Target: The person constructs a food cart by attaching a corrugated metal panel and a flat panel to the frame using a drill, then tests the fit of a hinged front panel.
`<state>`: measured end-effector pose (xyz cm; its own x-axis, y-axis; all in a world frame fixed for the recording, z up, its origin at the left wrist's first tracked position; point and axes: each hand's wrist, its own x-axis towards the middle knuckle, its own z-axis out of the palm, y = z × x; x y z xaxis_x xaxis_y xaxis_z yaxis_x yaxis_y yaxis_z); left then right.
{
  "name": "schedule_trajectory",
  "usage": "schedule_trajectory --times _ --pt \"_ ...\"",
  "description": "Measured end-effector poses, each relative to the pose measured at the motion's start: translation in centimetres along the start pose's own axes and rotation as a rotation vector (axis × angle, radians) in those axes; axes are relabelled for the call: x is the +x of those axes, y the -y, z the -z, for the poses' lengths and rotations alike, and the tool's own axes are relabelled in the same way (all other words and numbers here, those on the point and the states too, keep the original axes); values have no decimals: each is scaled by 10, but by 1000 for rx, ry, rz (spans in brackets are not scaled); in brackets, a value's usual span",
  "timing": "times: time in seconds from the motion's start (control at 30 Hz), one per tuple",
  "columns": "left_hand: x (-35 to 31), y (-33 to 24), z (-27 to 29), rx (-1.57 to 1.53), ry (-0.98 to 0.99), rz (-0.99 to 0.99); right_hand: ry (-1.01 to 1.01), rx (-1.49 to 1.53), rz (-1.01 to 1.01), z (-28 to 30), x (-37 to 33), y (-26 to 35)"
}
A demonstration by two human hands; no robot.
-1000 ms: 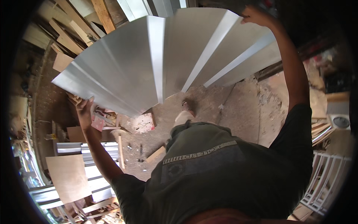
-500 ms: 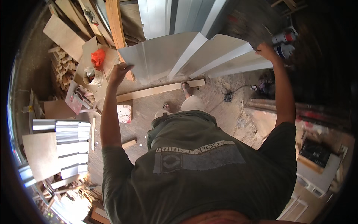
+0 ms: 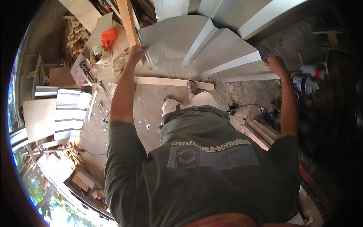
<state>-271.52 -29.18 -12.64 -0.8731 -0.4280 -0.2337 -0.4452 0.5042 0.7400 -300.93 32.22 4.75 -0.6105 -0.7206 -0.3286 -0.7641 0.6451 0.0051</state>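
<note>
A ribbed grey metal roofing sheet (image 3: 172, 39) stands raised in front of me, its near edge fanning across the view. My left hand (image 3: 139, 52) is closed on its left edge, beside an upright wooden post. On the right edge, my right hand (image 3: 276, 65) grips the same sheet with bent fingers. Both arms reach forward, spread wide. Behind the sheet more ribbed metal sheets (image 3: 257, 17) show at the top. The lower part of the held sheet comes down near a long wooden board (image 3: 162, 81) on the floor, by my foot.
Left of me lie an orange plastic bag (image 3: 109, 37), a pile of wood offcuts (image 3: 75, 36) and stacked metal pieces (image 3: 70, 115). At the right stand paint buckets (image 3: 302, 84). A dark corded object (image 3: 231, 107) lies on the floor near wooden planks (image 3: 261, 130).
My view has turned and shifted, so the surroundings sit differently. Both hands still hold the sheet, and more of the metal sheets behind it show at the upper right.
</note>
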Motion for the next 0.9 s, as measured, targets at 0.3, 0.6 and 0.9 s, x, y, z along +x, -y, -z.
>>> schedule_trajectory --times 0.3,0.6,0.9 --pt "30 24 -16 49 -21 85 78 -60 14 36 16 -28" --pt "41 88 -46 -122 20 183 110 -151 53 -15 46 -21" --pt "-9 90 -85 -995 -400 542 33 -156 68 -29 85 1"
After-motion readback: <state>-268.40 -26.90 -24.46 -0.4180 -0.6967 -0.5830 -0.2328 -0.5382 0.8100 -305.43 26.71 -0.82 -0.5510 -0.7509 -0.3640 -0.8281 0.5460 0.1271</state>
